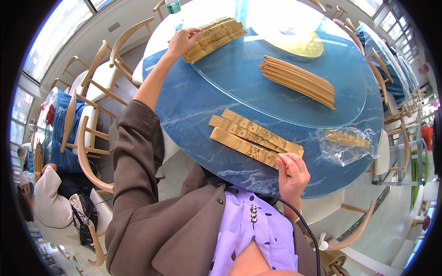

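Three gold strips [246, 145] lying fanned on the near part of the table, stretching leftward from the right hand [294, 174]; thumb and fingertips pinching together on their right end. Left hand [183, 41] reaching far forward, fingers bending over the left end of a gold stack [216, 37]; cannot tell whether they are gripping one piece. Stack spreading in overlapping layers, shiny, dark print showing.

Ahead of the right hand, slim brown sticks [299, 82] are lying in a bundle, straight and matt, resting on a round glass turntable [248, 87]. Its raised edge is curving between the two hands. A translucent yellow disc [297, 43] is lying beyond the sticks.

Just right of the right hand, a clear, crinkled plastic bag [343, 152] is sitting loosely, enclosing more gold pieces [347, 138]. Black cable [307, 223] hanging close by the right wrist. Blue, white-veined tabletop [184, 110] running beneath everything. Beyond the left hand, a green-labelled bottle [173, 6] is standing; pale wooden chairs [82, 152] are crowding left of that forearm.
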Demonstrator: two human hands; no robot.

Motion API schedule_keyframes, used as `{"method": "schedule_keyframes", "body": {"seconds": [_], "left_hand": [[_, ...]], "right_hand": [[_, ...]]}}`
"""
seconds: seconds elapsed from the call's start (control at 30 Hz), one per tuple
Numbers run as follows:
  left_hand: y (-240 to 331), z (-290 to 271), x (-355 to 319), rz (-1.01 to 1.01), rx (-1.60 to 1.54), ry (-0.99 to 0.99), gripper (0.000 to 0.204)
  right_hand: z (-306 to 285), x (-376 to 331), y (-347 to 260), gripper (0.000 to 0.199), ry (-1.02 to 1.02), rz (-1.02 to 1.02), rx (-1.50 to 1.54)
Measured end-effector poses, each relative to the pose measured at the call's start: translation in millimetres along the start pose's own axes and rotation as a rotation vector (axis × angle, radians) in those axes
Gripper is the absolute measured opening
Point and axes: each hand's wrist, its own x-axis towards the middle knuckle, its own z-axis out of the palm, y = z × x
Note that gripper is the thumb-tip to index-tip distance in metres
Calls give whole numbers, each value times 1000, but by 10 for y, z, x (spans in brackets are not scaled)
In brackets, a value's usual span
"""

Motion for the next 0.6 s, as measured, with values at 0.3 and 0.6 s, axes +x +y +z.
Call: {"method": "schedule_keyframes", "body": {"seconds": [0.3, 0.6], "left_hand": [[12, 204, -61, 213, 310, 176, 22], [328, 165, -247, 204, 308, 296, 24]], "right_hand": [[-67, 87, 106, 15, -59, -21, -78], [-310, 736, 397, 18, -312, -48, -199]]}}
